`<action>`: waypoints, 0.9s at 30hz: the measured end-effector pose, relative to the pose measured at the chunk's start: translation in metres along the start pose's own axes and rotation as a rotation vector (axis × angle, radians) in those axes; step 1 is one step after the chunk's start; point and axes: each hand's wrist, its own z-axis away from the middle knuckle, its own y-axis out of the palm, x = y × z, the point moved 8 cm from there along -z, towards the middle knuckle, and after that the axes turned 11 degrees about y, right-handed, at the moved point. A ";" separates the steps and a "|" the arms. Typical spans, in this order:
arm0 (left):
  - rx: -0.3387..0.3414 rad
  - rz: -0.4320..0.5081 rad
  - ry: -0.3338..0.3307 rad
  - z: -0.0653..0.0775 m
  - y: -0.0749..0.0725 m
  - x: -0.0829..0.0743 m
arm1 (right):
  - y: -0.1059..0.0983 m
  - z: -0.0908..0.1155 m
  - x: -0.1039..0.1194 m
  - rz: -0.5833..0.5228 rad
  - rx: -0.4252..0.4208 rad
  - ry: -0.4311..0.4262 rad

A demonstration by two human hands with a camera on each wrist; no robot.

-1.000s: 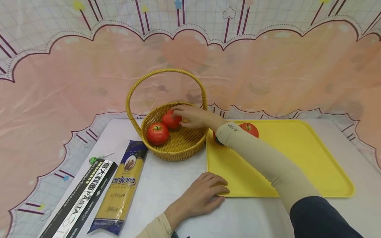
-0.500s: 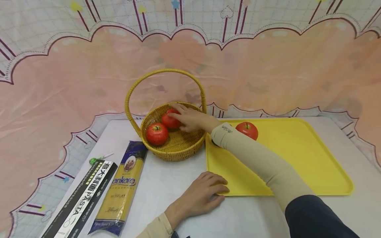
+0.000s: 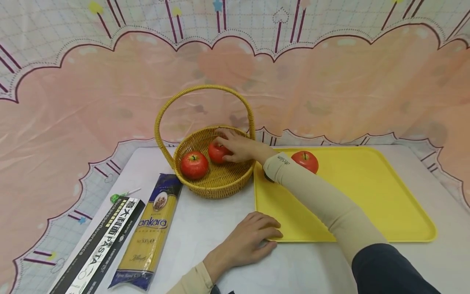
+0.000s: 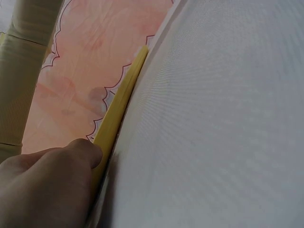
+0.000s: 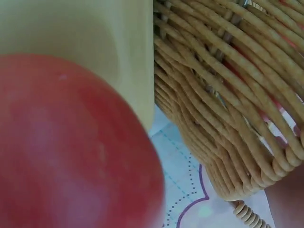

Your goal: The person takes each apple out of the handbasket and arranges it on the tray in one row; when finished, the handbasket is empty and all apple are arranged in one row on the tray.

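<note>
My right hand (image 3: pixel 238 147) reaches into the yellow wicker basket (image 3: pixel 216 192) and grips a red apple (image 3: pixel 217 152), fingers over its top and right side. Left of it in the basket sits another red apple (image 3: pixel 194 165). My left hand (image 3: pixel 249 241) lies on the white table, its fingertips touching the front left corner of the yellow tray (image 3: pixel 374 196). In the left wrist view, the thumb (image 4: pixel 85 152) is against the tray's edge. On the tray stands a red apple (image 3: pixel 305 161), partly behind my right sleeve. A red apple (image 5: pixel 71 147) looms close in the right wrist view.
Left of the basket lie a pasta pack (image 3: pixel 150 232) and a black-and-white pasta box (image 3: pixel 100 245). A small green-headed item (image 3: pixel 115 198) with a thin stick is beyond the box. The basket's tall handle (image 3: pixel 205 87) arches above it. A patterned cloth (image 3: pixel 293 94) hangs behind.
My right hand has closed further round the back apple, which has shifted a little to the right inside the basket, away from the other apple. The left hand has stayed in place.
</note>
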 end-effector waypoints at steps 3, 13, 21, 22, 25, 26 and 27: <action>-0.003 0.006 -0.001 0.000 0.001 0.000 | 0.002 0.000 0.003 -0.016 0.021 -0.029; 0.005 0.002 0.001 0.000 0.001 -0.001 | 0.010 0.000 0.003 -0.077 0.105 -0.005; 0.005 0.002 0.005 0.000 0.001 0.000 | 0.014 0.005 0.012 -0.026 0.139 -0.055; 0.004 0.002 0.005 0.000 0.001 0.000 | 0.014 0.006 0.013 -0.033 0.135 -0.058; 0.001 0.002 0.005 0.001 0.001 0.001 | 0.012 0.009 0.015 -0.054 0.120 -0.076; 0.000 0.003 0.004 0.001 0.001 0.001 | 0.011 0.010 0.016 -0.061 0.114 -0.080; -0.001 0.006 0.003 0.001 0.001 0.001 | 0.011 0.011 0.016 -0.067 0.107 -0.083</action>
